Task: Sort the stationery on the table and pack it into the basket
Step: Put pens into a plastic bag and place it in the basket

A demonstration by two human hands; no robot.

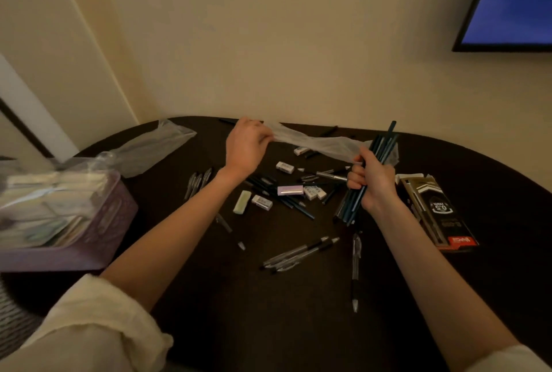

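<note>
A bundle of dark teal pencils (366, 180) stands tilted above the bench (298, 327), tips toward 1 o'clock, gripped around its middle by the right hand (370, 182), whose fingers are curled tight round it. A clear plastic sleeve (313, 141) stretches from the top of that bundle toward 9 o'clock, where the left hand (245, 144) pinches its far end between thumb and fingers; the sleeve's near end wraps loosely about the upper part of the pencils.

Below the hands, loose stationery lies scattered on the dark bench: more teal pencils (286, 198) in a crossed heap, several small white erasers (285, 167), a pale lilac eraser (290, 190) and a pale green eraser (242, 201) just at 9 o'clock of the heap. A few clear-barrelled pens (298, 253) lie together toward 6 o'clock, with a single pen (355, 270) lying lengthwise beside them. Another small group of pens (197, 182) rests under the left forearm.

At 3 o'clock of the right hand an opened black pen box (433, 210) lies flat. At 9 o'clock, on the bench's edge, the purple basket (98, 222) already holds paper goods and plastic wrapping, blurred. A second clear plastic bag (155, 147) lies behind the basket.
</note>
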